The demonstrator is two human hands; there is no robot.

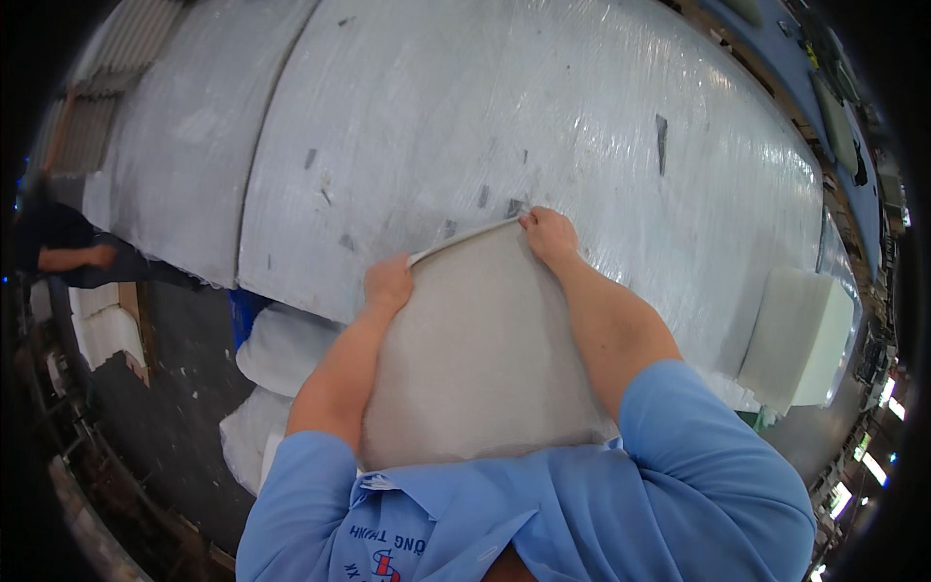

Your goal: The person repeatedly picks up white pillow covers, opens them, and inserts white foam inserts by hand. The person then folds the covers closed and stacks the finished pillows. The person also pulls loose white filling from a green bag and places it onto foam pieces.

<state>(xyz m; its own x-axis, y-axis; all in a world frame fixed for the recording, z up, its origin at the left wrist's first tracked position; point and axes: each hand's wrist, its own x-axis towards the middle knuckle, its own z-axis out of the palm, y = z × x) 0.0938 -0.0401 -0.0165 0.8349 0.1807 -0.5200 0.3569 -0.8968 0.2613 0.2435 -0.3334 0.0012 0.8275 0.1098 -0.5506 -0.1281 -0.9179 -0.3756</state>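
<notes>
While bare L hand (pixel 390 283) grips the 11 o'clock corner and bare R hand (pixel 552 236) the 1 o'clock corner of a beige-grey, four-sided fabric piece (pixel 480 349) at ctr., a whitish, boxy, foam-like block (pixel 790 335) sits approx. 3 o'clock by edge of a whitish plastic-wrapped tabletop (pixel 543 107).

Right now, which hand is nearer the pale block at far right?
Right. The right hand is left of the pale block, gripping greyish cloth; the left hand is farther left.
</notes>
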